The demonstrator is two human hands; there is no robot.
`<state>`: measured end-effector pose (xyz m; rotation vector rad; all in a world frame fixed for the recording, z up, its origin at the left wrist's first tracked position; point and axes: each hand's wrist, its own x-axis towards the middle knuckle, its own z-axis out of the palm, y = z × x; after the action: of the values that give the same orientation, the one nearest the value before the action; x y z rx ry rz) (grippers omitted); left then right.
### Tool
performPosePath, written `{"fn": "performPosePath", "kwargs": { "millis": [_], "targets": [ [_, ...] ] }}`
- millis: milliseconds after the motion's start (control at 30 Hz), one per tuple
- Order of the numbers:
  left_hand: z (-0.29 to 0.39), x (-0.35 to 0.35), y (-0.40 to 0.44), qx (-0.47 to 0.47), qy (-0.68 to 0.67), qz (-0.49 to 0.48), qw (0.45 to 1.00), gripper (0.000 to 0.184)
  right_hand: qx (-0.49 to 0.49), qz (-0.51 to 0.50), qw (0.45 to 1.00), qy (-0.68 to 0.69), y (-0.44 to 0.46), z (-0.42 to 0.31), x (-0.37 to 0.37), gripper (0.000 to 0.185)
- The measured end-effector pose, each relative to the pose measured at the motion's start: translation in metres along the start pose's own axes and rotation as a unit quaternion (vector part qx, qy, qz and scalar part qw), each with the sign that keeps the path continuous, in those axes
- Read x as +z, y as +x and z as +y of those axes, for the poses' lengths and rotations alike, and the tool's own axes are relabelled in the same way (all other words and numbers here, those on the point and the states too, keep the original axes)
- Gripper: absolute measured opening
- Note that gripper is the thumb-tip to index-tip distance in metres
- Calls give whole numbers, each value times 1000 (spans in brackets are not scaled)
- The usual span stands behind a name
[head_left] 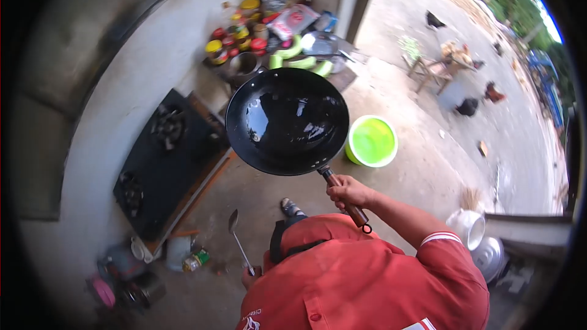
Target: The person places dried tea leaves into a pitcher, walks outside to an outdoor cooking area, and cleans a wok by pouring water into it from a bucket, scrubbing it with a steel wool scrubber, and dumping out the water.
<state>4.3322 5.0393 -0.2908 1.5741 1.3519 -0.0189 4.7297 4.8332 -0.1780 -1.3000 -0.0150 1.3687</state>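
My right hand (350,194) is closed around the wooden handle of a black wok (287,146), holding it out in front of me. The wok's inside looks wet and shiny, with bright reflections. Low at my left side, my left hand (249,278) grips the end of a long-handled metal spatula (239,241), its head pointing up and away from me. My sleeve hides part of that hand. Beyond the wok's right edge, a bright green bucket (373,140) with a pale rim stands on the floor.
A black two-burner gas stove (174,165) stands to the left. Ahead, a small table holds jars (217,51), pale green gourd pieces (299,63) and a cleaver-like blade (321,43). Pots (468,229) lie at right. Outside, chickens (468,107) surround a wooden stool (428,73).
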Motion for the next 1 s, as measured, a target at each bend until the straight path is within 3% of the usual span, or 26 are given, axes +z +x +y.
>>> {"fn": "performPosePath", "kwargs": {
  "millis": [133, 300, 467, 533, 667, 700, 833, 900, 1000],
  "targets": [
    [23, 29, 2, 47, 79, -32, 995, 16, -24, 63, 995, 72, -58, 46, -54, 16],
    [27, 69, 5, 115, 19, -39, 992, 15, -55, 162, 973, 154, -115, 100, -131, 18],
    [58, 106, 5, 111, 87, -79, 987, 14, -70, 271, 937, 207, -178, 141, -186, 18],
    [54, 121, 22, 116, 101, -99, 983, 15, -59, 320, 923, 205, -200, 157, -199, 18],
    [30, 143, 87, 103, 260, -126, 952, 21, -61, 405, 884, 227, -233, 199, -212, 14],
    [19, 145, 116, 116, 284, -190, 933, 21, -47, 422, 871, 248, -241, 204, -212, 12],
    [113, 176, 103, 102, 357, -288, 883, 22, -3, 473, 814, 336, -268, 218, -244, 8],
    [154, 186, 73, 69, 381, -274, 880, 22, 29, 476, 804, 355, -276, 221, -269, 8],
    [161, 196, 67, 67, 399, -274, 872, 21, 80, 475, 799, 360, -267, 215, -334, 7]
  ]
}}
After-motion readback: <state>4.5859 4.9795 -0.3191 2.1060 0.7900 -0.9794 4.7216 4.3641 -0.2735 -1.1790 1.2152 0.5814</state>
